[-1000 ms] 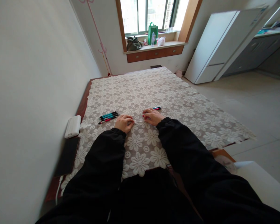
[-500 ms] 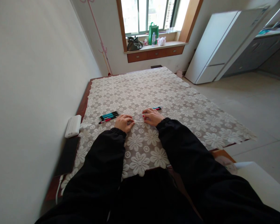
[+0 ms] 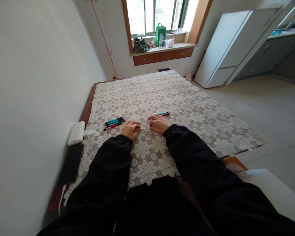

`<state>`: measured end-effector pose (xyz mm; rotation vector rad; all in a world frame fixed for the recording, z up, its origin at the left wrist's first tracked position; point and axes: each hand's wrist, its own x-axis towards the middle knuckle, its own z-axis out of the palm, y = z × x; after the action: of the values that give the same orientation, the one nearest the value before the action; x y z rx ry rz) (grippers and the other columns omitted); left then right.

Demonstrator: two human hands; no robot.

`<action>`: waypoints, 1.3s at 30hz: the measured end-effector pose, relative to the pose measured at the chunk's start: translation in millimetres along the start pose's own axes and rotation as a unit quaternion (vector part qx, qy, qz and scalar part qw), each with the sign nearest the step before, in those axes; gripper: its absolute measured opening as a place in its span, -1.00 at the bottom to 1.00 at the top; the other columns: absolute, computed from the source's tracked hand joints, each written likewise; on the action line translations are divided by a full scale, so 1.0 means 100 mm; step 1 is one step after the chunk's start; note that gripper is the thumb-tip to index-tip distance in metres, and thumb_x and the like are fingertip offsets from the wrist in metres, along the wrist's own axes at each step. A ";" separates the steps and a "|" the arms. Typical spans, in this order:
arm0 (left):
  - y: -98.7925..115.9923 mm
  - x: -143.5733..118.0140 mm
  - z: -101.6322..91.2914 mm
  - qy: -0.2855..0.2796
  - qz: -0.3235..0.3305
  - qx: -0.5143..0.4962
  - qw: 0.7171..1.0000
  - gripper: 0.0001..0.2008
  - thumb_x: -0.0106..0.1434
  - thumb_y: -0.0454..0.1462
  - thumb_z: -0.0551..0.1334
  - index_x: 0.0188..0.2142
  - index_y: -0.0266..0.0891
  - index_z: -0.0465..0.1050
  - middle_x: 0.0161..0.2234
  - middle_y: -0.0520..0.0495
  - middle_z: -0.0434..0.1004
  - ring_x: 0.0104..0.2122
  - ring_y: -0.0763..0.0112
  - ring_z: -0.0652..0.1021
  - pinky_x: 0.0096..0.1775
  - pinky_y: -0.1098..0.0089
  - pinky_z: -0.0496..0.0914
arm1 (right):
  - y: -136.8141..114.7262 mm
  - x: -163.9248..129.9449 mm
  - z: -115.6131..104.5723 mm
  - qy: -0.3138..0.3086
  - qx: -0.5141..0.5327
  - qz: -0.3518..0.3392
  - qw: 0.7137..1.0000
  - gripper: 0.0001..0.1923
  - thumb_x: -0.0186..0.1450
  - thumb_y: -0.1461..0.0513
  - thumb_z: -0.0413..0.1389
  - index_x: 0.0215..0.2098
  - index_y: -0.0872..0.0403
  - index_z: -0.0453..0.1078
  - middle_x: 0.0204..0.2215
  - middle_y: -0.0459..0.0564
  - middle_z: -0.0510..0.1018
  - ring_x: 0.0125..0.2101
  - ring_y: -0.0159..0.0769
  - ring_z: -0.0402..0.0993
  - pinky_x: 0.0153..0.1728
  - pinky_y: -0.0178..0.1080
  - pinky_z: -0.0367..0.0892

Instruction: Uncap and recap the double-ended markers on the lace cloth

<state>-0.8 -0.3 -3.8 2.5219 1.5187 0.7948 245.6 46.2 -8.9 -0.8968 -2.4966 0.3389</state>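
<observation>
A thin white rod (image 3: pixel 145 128), like a pen refill, stretches between my two hands just above or on the lace tablecloth (image 3: pixel 147 170). My left hand (image 3: pixel 131 129) is closed, pinching the rod's left end. At its right end, the fingertips of my right hand (image 3: pixel 159 124) are pinched on it too. Several teal, black and red pens (image 3: pixel 114 121) lie side by side left of my left hand. Beyond my right hand lie more pens (image 3: pixel 164 114), one teal and one red, partly hidden by the fingers.
Along the table's left edge, by the wall, are a white box-shaped device (image 3: pixel 76 133) and a dark flat panel (image 3: pixel 70 165) with a white cable (image 3: pixel 61 200). A white fridge (image 3: pixel 226 46) stands at the far right. Bags, including a green bag (image 3: pixel 160 35), sit on the windowsill.
My right hand has shifted slightly left, and the stretch of rod showing between the hands is a little shorter. The pens lie as before.
</observation>
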 end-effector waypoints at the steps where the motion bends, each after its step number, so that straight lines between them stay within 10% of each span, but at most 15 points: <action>1: 0.00 0.00 0.00 0.002 -0.001 -0.001 1.000 -0.91 0.26 -0.21 0.30 -0.33 -0.12 0.60 -0.15 -0.04 0.62 -0.05 0.18 0.49 0.05 0.14 0.39 | 0.00 0.00 0.00 0.000 0.000 0.002 1.000 -0.97 0.25 0.22 0.21 -0.34 0.01 0.50 0.03 0.00 0.48 0.09 -0.07 0.29 0.12 0.05 0.18; 23: 0.05 -0.01 -0.05 -0.012 0.014 0.023 1.000 -0.84 0.32 -0.18 0.23 -0.29 -0.09 0.59 -0.10 -0.03 0.61 0.02 0.17 0.45 0.09 0.10 0.33 | -0.09 0.02 -0.03 0.033 0.008 -0.015 0.999 -0.96 0.27 0.26 0.17 -0.33 0.02 0.48 -0.01 0.01 0.51 0.04 -0.12 0.32 0.08 -0.03 0.21; 39: 0.09 -0.01 -0.07 0.008 0.028 0.083 0.996 -0.86 0.36 -0.21 0.19 -0.22 -0.14 0.53 -0.13 -0.05 0.62 -0.03 0.20 0.46 0.02 0.15 0.30 | -0.14 0.04 -0.04 0.038 0.002 -0.005 0.999 -0.97 0.31 0.27 0.15 -0.30 0.08 0.44 -0.40 -0.02 0.51 -0.31 -0.28 0.42 -0.21 -0.28 0.24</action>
<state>3.1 -6.8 5.0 2.6929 1.5875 0.7259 237.2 38.4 1.7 -0.8803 -2.4285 0.2997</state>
